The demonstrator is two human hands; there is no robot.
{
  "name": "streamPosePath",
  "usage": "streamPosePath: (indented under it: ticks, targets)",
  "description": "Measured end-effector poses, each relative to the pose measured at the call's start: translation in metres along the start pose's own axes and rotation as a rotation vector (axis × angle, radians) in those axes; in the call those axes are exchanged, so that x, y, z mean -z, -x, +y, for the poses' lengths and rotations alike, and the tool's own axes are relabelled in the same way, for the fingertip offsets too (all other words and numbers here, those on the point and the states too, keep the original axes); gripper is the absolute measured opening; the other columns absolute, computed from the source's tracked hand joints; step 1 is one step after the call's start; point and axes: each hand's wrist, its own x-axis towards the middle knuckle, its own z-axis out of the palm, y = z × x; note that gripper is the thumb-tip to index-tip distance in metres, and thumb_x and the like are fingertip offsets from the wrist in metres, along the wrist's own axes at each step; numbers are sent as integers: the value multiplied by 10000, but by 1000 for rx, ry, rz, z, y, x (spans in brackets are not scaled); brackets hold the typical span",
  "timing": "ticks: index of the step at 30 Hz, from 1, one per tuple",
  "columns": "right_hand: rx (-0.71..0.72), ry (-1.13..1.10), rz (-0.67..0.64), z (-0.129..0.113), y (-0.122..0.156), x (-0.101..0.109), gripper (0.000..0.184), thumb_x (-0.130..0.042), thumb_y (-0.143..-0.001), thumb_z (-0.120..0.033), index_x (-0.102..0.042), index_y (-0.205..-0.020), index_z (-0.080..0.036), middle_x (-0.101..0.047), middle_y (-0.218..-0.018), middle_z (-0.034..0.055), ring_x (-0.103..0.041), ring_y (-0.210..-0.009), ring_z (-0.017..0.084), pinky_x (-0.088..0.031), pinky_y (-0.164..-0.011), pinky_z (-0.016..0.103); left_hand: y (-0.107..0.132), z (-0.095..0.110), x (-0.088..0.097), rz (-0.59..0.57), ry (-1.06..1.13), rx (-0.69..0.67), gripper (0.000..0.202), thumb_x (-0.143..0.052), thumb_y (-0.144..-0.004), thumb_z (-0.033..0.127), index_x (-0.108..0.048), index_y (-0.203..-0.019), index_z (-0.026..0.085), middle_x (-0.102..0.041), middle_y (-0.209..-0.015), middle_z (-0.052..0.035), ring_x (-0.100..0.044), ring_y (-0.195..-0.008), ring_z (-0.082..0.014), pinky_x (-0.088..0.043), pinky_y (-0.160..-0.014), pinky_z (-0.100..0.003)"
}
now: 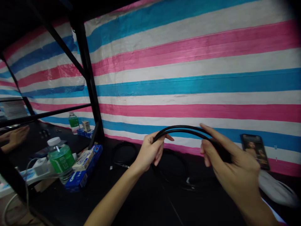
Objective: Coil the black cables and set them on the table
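Head view | left hand (150, 150) fingers closed around black cable (185, 129) | right hand (225, 160) fingers pinching the same cable | cable arches between both hands, its coils below the fingers | phone (255, 150) beside right hand

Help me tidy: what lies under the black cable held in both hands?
Below the held cable, a coiled cable lies on the dark table; the right hand hides part.
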Motion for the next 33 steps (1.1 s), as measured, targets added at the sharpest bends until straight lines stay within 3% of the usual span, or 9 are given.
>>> streamPosePath:
  ticks: [4, 8, 11, 14, 16, 19, 25, 29, 33]
  targets:
    - [9, -55, -11, 6, -6, 0, 266, -535, -869, -243, -666, -1100, -255, -513, -497, -60, -448, -389, 77, -406, -447, 218, 3, -2, 0, 115, -254, -107, 237, -524, -830, 429, -607, -818, 207, -355, -346, 103, -296, -238, -50, -187, -268, -175]
    - [-76, -144, -149, 15, -10, -5, 247, -530, -861, -230, -679, -1057, -227, -508, -490, -61, -468, -418, 80, -400, -448, 211, -3, -8, 6, 186, -547, -275, 161, -606, -783, 351, -636, -754, 195, -449, -451, 73, -352, -326, -38, -251, -337, -186]
    - [-274, -289, -258, 25, -11, -15, 237, -558, -844, -317, -657, -1024, -200, -463, -446, -81, -412, -357, 69, -332, -371, 196, -8, -11, 10, 222, -492, -214, 215, -585, -789, 363, -620, -667, 190, -366, -363, 84, -295, -290, -51, -195, -308, -207]
    - [-550, -529, -292, 29, -7, -28, 263, -578, -809, -445, -613, -778, -186, -366, -347, -108, -301, -265, 53, -219, -300, 187, -13, -8, 14, 394, -372, -190, 241, -616, -761, 414, -611, -673, 190, -347, -336, 92, -269, -265, -54, -162, -290, -212]
    - [-717, -776, -267, 25, -2, -36, 384, -578, -792, -475, -469, -552, -195, -288, -312, -115, -226, -251, 34, -156, -297, 182, -15, -6, 17, 515, -257, -217, 272, -621, -755, 453, -602, -690, 189, -334, -322, 96, -259, -263, -55, -165, -297, -210]
    - [-854, -1075, -249, 13, 2, -40, 531, -602, -768, -423, -257, -433, -198, -212, -311, -118, -144, -266, 8, -82, -315, 180, -18, -5, 20, 571, -128, -264, 301, -608, -768, 472, -590, -704, 179, -307, -308, 99, -240, -275, -48, -158, -320, -206]
    - [-833, -1199, -97, 3, -6, -22, 570, -634, -718, -367, -197, -398, -191, -184, -289, -111, -119, -252, 7, -50, -314, 191, -17, -14, 2, 454, -121, -276, 244, -673, -738, 393, -538, -788, 196, -398, -431, 92, -361, -395, -58, -291, -420, -185]
    - [-771, -1192, 4, -2, -11, -9, 592, -614, -715, -324, -126, -408, -192, -141, -294, -102, -98, -247, 16, -66, -295, 206, -9, -18, -17, 463, -145, -274, 300, -689, -723, 357, -520, -930, 221, -554, -722, 36, -544, -694, -94, -422, -683, -208]
    - [-662, -1158, 39, -6, -11, -9, 571, -530, -789, -304, -95, -437, -187, -119, -300, -87, -103, -244, 31, -122, -287, 207, -1, -28, -32, 379, -11, -155, 415, -699, -719, 339, -484, -1065, 255, -588, -970, 0, -554, -969, -132, -388, -884, -247]
